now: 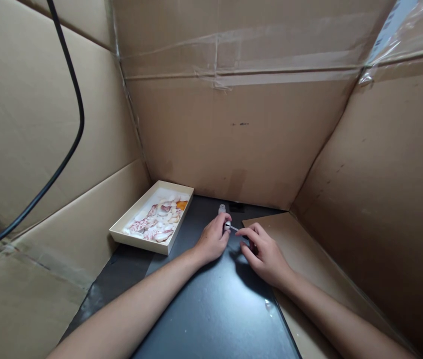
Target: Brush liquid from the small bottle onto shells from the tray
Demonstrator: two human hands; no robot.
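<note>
My left hand is closed around a small, whitish, partly clear bottle-like object, lying over the dark table. Its far end sticks out beyond my fingers. A pale round end with a dark centre shows at the near side of my grip. My right hand pinches a thin, light-coloured rod, whose tip meets that dark centre. Whether the tip goes inside is too small to tell. My fingers hide the rod's other end.
To the left, a shallow cream box holds shell-like pieces and an orange one. A flat cardboard sheet lies at the right of the dark tabletop. Tall cardboard walls enclose the table. A black cable hangs at left.
</note>
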